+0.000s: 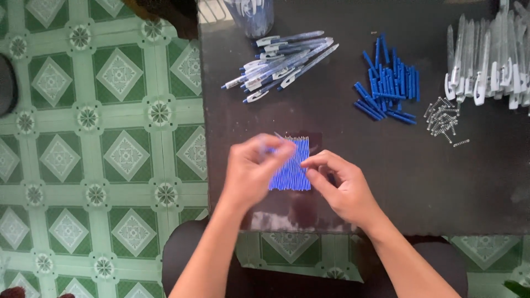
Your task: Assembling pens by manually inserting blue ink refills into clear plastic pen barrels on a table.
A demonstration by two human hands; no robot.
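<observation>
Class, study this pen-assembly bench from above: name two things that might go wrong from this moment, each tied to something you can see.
1. The small metal springs lie loose and scattered on the dark table; a stray sleeve might sweep some off.
2. The left hand and right hand both work at the row of thin blue ink refills near the table's front edge, so a nudge may roll refills onto the green patterned tile floor.

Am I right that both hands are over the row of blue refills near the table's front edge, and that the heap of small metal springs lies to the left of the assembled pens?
Not quite. The head view shows the springs at the right, below the white barrels. The rest holds: the left hand and right hand are over the refills near the table front, with the pens farther back.
</observation>
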